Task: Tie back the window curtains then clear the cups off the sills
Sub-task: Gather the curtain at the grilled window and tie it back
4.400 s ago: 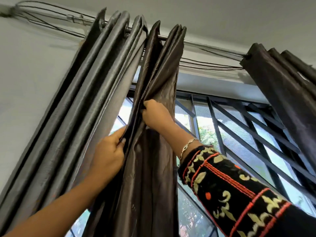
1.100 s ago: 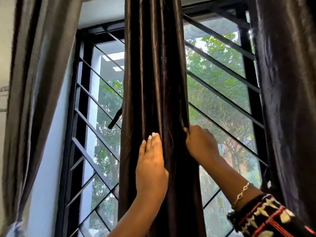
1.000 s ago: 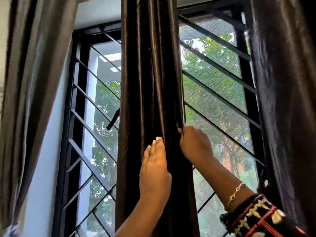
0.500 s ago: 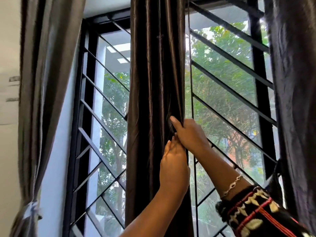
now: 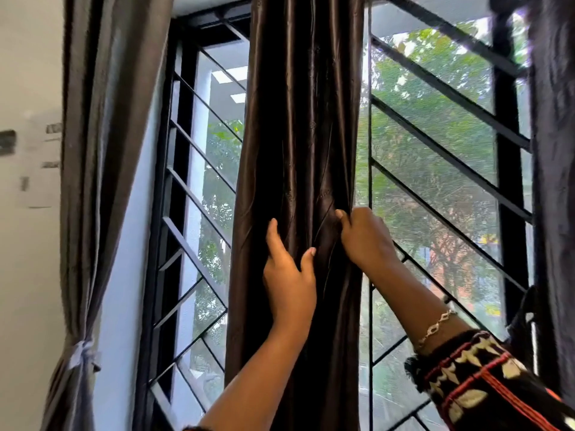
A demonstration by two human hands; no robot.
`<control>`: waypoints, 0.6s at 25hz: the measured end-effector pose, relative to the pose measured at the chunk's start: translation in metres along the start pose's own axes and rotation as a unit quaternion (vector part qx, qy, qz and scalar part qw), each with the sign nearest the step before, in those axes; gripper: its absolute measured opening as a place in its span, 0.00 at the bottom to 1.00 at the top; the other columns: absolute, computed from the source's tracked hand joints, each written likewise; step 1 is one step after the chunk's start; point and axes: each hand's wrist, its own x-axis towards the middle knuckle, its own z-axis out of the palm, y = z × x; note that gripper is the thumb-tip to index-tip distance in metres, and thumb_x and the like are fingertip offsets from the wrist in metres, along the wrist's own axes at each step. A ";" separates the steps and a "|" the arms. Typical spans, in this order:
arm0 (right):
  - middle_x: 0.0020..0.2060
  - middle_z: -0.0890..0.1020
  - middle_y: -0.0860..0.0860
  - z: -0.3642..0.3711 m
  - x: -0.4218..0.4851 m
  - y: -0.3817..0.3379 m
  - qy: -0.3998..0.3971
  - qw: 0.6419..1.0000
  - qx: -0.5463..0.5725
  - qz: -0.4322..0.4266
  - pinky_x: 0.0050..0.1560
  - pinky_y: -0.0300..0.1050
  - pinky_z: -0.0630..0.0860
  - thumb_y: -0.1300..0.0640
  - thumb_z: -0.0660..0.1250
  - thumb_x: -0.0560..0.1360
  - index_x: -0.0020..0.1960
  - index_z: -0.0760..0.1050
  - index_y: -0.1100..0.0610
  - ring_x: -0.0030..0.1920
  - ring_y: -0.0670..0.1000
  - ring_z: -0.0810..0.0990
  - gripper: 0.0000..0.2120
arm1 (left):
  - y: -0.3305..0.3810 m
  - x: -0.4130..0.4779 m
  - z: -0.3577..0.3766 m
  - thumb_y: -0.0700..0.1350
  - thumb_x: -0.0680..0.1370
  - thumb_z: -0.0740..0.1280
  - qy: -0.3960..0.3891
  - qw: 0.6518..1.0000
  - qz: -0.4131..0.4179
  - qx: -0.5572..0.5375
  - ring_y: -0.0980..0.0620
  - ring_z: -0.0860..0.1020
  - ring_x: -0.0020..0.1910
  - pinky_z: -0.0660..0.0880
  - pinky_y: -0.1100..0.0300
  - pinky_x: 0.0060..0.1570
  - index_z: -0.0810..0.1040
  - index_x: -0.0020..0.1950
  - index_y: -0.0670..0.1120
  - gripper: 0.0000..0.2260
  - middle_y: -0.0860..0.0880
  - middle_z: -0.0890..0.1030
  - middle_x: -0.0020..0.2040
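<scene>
A dark brown satin curtain point(image 5: 298, 119) hangs bunched in the middle of the window. My left hand point(image 5: 287, 275) lies against its front, thumb and fingers spread around a fold. My right hand point(image 5: 362, 239) is closed on the curtain's right edge at about the same height, pinching the fabric. A grey curtain point(image 5: 105, 150) hangs at the left, tied low down with a white band point(image 5: 81, 353). Another dark curtain point(image 5: 553, 181) hangs at the right edge. No cups or sills are in view.
Black window bars point(image 5: 435, 157) with mesh run diagonally behind the curtains, with trees outside. A pale wall point(image 5: 28, 275) is at the left. My patterned sleeve point(image 5: 485, 384) fills the lower right corner.
Both hands have slid down the middle curtain from near the rod. In the last half second my left hand moved left and spread across the folds, while my right hand closed on the edge.
</scene>
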 end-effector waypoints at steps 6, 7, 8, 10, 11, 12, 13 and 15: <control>0.28 0.67 0.50 0.014 0.005 0.002 -0.023 0.999 0.031 0.015 0.36 0.45 0.62 0.54 0.54 0.81 0.31 0.59 0.54 0.36 0.56 0.70 0.20 | 0.002 -0.014 0.005 0.29 0.74 0.56 -0.089 0.986 -0.003 0.140 0.42 0.79 0.54 0.75 0.51 0.55 0.62 0.73 0.50 0.29 0.40 0.79 0.55; 0.28 0.67 0.51 0.016 0.006 0.002 -0.023 0.998 0.048 0.015 0.36 0.46 0.63 0.54 0.53 0.81 0.31 0.60 0.54 0.37 0.56 0.71 0.20 | 0.005 -0.016 0.007 0.30 0.74 0.55 -0.109 0.982 -0.005 0.156 0.42 0.78 0.54 0.75 0.52 0.56 0.59 0.74 0.52 0.31 0.40 0.79 0.56; 0.29 0.68 0.52 0.018 0.007 0.002 -0.023 0.998 0.063 0.016 0.37 0.47 0.65 0.53 0.53 0.81 0.31 0.60 0.54 0.37 0.56 0.72 0.19 | 0.009 -0.017 0.008 0.30 0.75 0.55 -0.131 0.976 -0.012 0.176 0.42 0.77 0.55 0.75 0.52 0.56 0.56 0.75 0.54 0.32 0.41 0.78 0.57; 0.30 0.70 0.53 0.021 0.009 0.002 -0.026 0.995 0.097 0.017 0.37 0.46 0.67 0.51 0.52 0.81 0.32 0.62 0.54 0.36 0.55 0.73 0.20 | 0.014 -0.017 0.011 0.32 0.76 0.54 -0.163 0.965 -0.011 0.205 0.42 0.77 0.55 0.74 0.50 0.55 0.51 0.76 0.55 0.32 0.42 0.78 0.57; 0.30 0.70 0.52 0.022 0.008 0.003 -0.034 0.992 0.120 0.021 0.37 0.45 0.66 0.49 0.51 0.81 0.31 0.62 0.55 0.34 0.54 0.71 0.21 | 0.016 -0.018 0.012 0.32 0.76 0.54 -0.170 0.962 -0.004 0.214 0.42 0.77 0.55 0.74 0.49 0.54 0.50 0.76 0.54 0.32 0.42 0.78 0.57; 0.30 0.70 0.51 0.022 0.008 0.004 -0.049 0.988 0.144 0.030 0.36 0.44 0.66 0.45 0.51 0.80 0.31 0.63 0.55 0.33 0.53 0.70 0.22 | 0.018 -0.019 0.012 0.33 0.76 0.54 -0.175 0.960 0.003 0.219 0.41 0.77 0.55 0.74 0.48 0.54 0.51 0.76 0.52 0.31 0.41 0.78 0.56; 0.30 0.71 0.52 0.022 0.007 0.004 -0.068 0.984 0.162 0.041 0.38 0.45 0.67 0.40 0.51 0.78 0.31 0.65 0.56 0.33 0.52 0.71 0.25 | 0.017 -0.020 0.013 0.33 0.77 0.54 -0.177 0.958 0.010 0.225 0.41 0.77 0.54 0.74 0.48 0.54 0.54 0.76 0.50 0.29 0.41 0.78 0.56; 0.33 0.76 0.55 0.026 0.007 0.006 -0.091 0.986 0.134 0.036 0.40 0.48 0.69 0.35 0.53 0.75 0.34 0.70 0.60 0.35 0.56 0.75 0.29 | 0.016 -0.019 0.015 0.35 0.78 0.54 -0.167 0.956 0.024 0.240 0.41 0.77 0.54 0.74 0.48 0.53 0.62 0.72 0.46 0.22 0.42 0.79 0.54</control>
